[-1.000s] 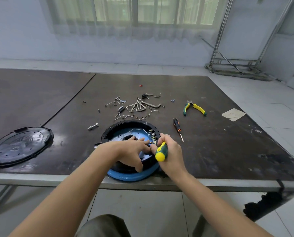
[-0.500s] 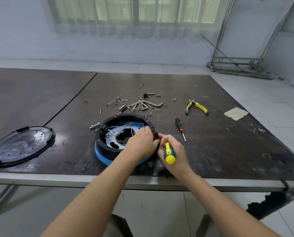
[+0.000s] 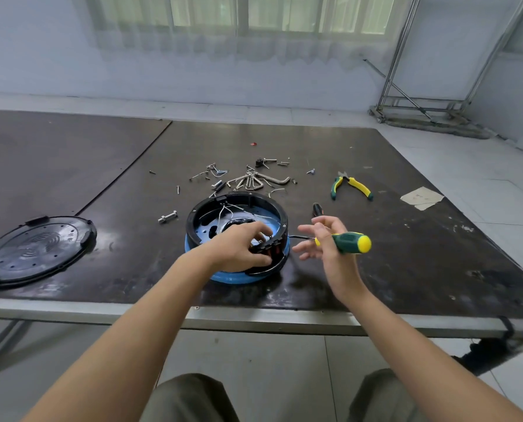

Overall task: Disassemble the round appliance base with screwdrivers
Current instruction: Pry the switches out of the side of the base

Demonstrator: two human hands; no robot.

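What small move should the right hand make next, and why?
Probably bring the screwdriver tip to the black part that the left hand grips at the near rim of the round base. The right hand holds the tool beside the base, its tip pointing there but apart from it.

The right grip (image 3: 324,249) has drawn back from the round black-and-blue plastic appliance base (image 3: 238,197) to its 3 o'clock, fingers now spread and the green-and-yellow-handled screwdriver (image 3: 347,242) turned level, tip toward the rim, while the left grip (image 3: 238,251) has shifted onto the 5 o'clock rim.
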